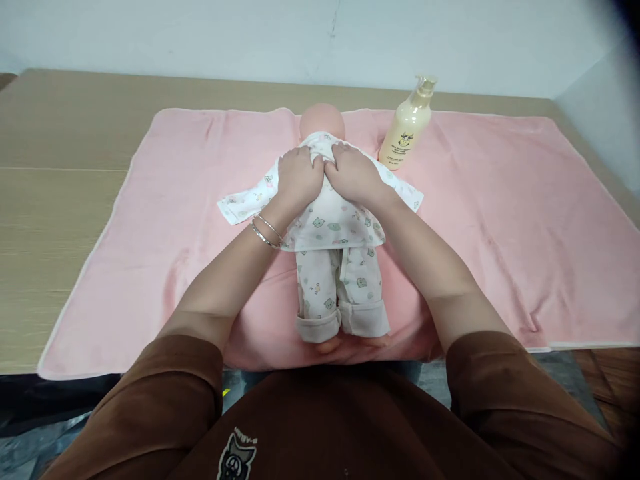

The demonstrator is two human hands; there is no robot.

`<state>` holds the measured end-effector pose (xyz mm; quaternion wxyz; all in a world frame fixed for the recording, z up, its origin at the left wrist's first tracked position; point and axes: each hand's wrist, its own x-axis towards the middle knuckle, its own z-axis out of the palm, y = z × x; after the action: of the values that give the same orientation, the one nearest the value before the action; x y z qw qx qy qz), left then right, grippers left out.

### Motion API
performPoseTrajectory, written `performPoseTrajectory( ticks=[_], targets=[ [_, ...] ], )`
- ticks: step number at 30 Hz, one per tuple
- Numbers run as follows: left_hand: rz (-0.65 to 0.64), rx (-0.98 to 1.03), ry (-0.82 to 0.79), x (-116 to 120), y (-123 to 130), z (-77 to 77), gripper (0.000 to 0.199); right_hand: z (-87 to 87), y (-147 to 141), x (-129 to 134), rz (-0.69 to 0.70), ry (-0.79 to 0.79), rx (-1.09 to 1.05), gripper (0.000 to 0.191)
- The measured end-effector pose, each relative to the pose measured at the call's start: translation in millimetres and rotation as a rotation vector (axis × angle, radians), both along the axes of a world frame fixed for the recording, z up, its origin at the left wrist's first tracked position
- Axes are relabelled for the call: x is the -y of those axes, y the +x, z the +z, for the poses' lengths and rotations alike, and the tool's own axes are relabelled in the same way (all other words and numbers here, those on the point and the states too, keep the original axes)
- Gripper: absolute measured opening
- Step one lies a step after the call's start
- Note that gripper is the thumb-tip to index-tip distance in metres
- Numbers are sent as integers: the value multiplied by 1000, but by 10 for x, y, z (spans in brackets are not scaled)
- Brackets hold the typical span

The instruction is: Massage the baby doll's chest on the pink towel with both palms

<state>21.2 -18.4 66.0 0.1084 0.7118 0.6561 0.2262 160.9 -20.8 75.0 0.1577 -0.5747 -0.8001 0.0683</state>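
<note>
Evidently, the left hand (303, 177) and right hand (354, 174) lie flat, fingers (345, 151) unclenched, on the clothed doll (327, 217) at centre frame. Uneven pressing could ruck its loose shirt (345, 230) or slide the doll across the pink blanket (480, 200).

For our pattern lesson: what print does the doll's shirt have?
The shirt is white with small animal faces, clearest in the head view.

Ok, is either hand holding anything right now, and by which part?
Nothing looks gripped: the left hand and right hand rest on the upper part of the printed shirt on the doll.
</note>
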Motion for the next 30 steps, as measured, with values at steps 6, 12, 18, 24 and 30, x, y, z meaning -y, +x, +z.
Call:
performPoseTrajectory(
  ticks=[6, 12, 18, 24, 30],
  targets=[
    [-99, -230, -17, 283, 61, 164, 49, -36, 153, -157, -16, -63, -93, 54],
    [-176, -92, -84, 61, -137, 160, 54, 110, -8, 136, -62, -8, 62, 49],
    [-143, 5, -106, -97, -239, 45, 58, 151, -4, 140, -59, -43, 20, 44],
    [-193, -162, -27, 166, -24, 152, 46, -59, 188, -227, -101, -50, -30, 58],
    [-157, 10, -81, -75, -161, 88, 38, 60, -41, 142, 13, 86, 247, 47]
  ],
)
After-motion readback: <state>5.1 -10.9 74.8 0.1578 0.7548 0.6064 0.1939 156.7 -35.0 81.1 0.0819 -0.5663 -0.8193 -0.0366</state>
